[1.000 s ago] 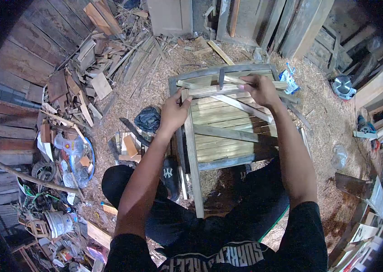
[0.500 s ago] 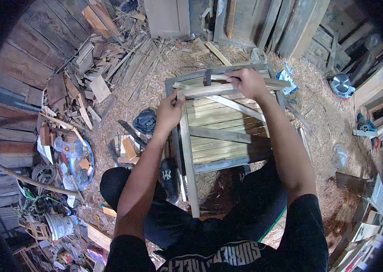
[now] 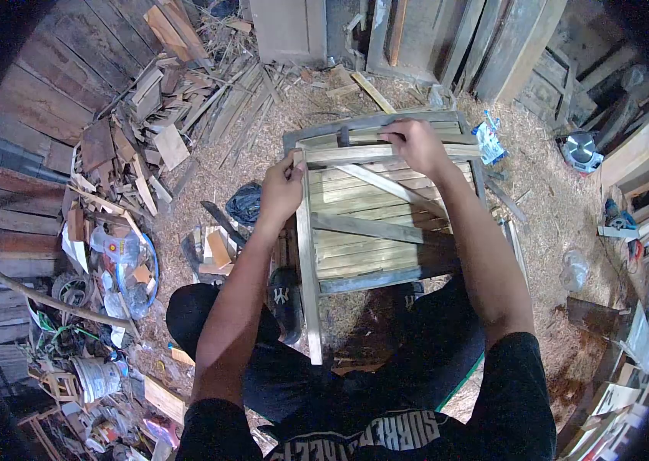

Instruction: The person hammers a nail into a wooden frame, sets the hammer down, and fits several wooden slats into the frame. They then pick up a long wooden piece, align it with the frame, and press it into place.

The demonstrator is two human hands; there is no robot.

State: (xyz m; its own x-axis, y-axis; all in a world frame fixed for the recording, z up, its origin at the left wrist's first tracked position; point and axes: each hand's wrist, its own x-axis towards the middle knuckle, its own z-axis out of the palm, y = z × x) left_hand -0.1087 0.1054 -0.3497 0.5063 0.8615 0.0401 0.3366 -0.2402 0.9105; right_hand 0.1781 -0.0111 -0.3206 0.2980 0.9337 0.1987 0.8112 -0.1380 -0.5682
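Note:
My left hand (image 3: 281, 190) is closed around the upper end of a long wooden strip (image 3: 309, 284), at the corner where it meets a wooden crosspiece (image 3: 355, 155). My fingertips partly hide that joint. In my right hand (image 3: 418, 147) is a hammer (image 3: 344, 137), held by its handle over the crosspiece, its dark head pointing left. Below both pieces lies a slatted wooden panel (image 3: 370, 257) with a grey frame and diagonal braces. The strip's lower end reaches back between my legs.
Scrap wood (image 3: 171, 146) is heaped at the left, beside a clear plastic bottle (image 3: 108, 244) and a white bucket (image 3: 98, 380). A dark plastic bag (image 3: 245, 204) sits near my left forearm. A circular saw (image 3: 582, 150) and another power tool (image 3: 618, 217) lie at right. Old doors (image 3: 290, 31) lean behind.
The long strip's lower end has swung left, and my left hand has shifted slightly left with its upper end. My right hand and the hammer have also moved a little left.

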